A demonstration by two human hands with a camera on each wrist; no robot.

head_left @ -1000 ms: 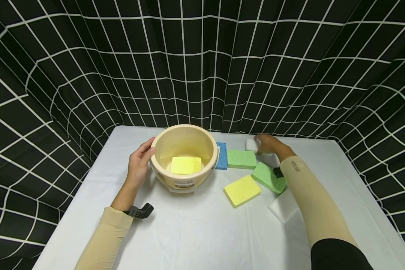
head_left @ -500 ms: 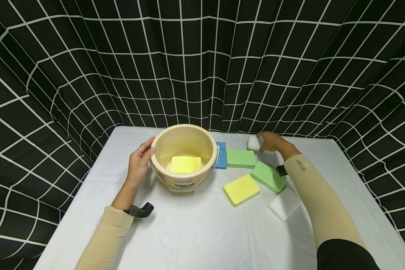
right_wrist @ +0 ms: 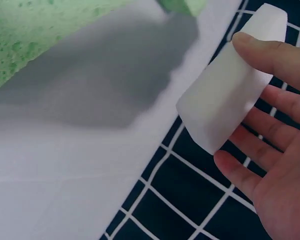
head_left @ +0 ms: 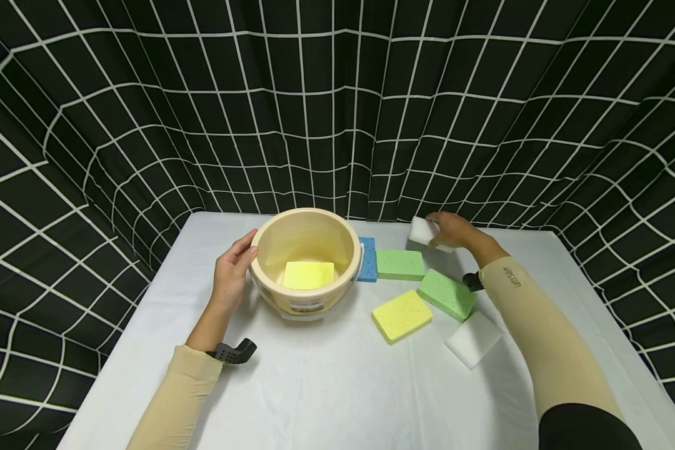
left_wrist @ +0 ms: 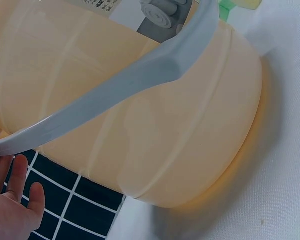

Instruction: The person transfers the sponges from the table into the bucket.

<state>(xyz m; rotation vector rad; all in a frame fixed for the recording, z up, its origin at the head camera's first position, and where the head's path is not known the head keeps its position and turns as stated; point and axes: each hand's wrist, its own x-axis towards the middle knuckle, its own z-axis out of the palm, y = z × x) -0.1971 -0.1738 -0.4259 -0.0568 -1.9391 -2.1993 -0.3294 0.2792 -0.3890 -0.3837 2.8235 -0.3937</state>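
Note:
My right hand (head_left: pixel 452 229) pinches a white sponge (head_left: pixel 423 231) near the table's back edge. In the right wrist view, the thumb lies on one face of this white block (right_wrist: pixel 225 95) and the fingers support the other. A cream bucket (head_left: pixel 270 290) stands left of centre, with a yellow sponge (head_left: pixel 309 275) inside. My left hand (head_left: pixel 230 272) rests against the bucket's left side near the rim, its fingers nearly straight. Beneath the bucket's grey handle (left_wrist: pixel 115 92), the left fingers show in the left wrist view.
Right of the bucket lie a blue sponge (head_left: pixel 368 259), a green sponge (head_left: pixel 400 265), a second green sponge (head_left: pixel 447 295), a yellow sponge (head_left: pixel 402 316) and another white sponge (head_left: pixel 474 339). A black curtain (head_left: pixel 315 112) with white grid lines surrounds the white table (head_left: pixel 315 394).
My right hand has shifted slightly back, and the white sponge in it has lifted and tilted. The left hand and the bucket have stayed put.

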